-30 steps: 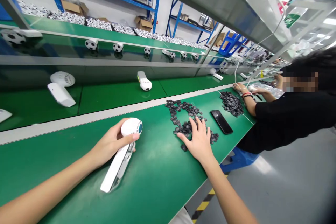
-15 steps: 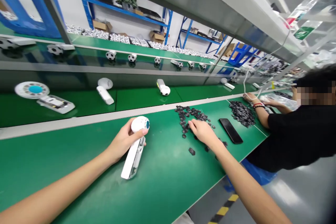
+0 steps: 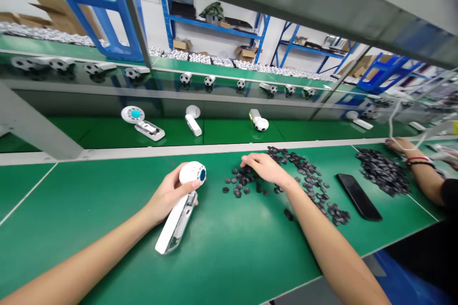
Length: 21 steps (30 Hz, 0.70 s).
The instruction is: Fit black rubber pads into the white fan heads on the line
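My left hand point(image 3: 171, 196) grips the white plastic round-headed device point(image 3: 172, 229) over the green tabletop point(image 3: 222, 252). Right hand point(image 3: 265, 169) has shifted left, fingers bunched; can't tell if pinching. Some small flat black pieces point(image 3: 237, 193) now lie nearer the device: shorter reach.

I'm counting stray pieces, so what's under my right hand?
Around your right hand, small black pieces show on the green table, some peeking out along the hand's near edge. Whatever lies directly beneath the hand is covered.
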Each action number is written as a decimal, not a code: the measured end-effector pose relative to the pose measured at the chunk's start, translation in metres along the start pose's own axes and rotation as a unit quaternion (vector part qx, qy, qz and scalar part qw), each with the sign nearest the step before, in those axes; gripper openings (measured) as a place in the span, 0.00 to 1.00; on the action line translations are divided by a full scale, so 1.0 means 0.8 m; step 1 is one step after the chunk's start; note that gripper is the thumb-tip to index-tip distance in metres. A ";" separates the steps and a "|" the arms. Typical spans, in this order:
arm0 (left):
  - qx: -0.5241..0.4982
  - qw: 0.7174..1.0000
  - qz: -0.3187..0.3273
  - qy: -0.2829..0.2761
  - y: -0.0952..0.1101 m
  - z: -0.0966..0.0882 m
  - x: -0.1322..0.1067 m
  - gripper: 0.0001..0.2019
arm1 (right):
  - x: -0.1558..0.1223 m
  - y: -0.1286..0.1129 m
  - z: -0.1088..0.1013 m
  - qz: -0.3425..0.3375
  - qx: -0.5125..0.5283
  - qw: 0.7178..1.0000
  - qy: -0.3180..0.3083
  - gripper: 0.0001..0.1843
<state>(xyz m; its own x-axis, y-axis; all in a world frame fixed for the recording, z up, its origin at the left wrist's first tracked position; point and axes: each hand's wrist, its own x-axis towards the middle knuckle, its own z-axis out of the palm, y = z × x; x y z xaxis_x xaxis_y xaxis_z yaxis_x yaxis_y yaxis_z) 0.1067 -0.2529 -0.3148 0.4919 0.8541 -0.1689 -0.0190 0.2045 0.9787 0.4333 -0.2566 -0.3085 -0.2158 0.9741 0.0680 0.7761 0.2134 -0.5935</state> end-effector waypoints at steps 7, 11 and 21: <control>-0.006 0.999 0.020 0.038 -0.008 -0.004 -0.020 0.26 | -0.022 -0.004 0.010 -0.067 -0.036 0.996 0.040 0.15; -0.014 0.999 0.028 0.033 -0.010 -0.001 -0.016 0.25 | -0.035 -0.043 0.029 -0.142 -0.048 0.988 -0.049 0.13; -0.068 0.997 0.017 0.018 -0.020 0.000 -0.005 0.18 | -0.028 -0.069 0.073 -0.109 -0.083 0.991 0.000 0.11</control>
<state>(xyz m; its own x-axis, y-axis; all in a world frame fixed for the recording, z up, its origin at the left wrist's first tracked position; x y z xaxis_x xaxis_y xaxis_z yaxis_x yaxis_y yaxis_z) 0.1049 -0.2594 -0.3295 0.4576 0.8778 -0.1415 -0.1546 0.2352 0.9596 0.3608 -0.2947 -0.3242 -0.3889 0.9034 0.1809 0.7979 0.4284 -0.4241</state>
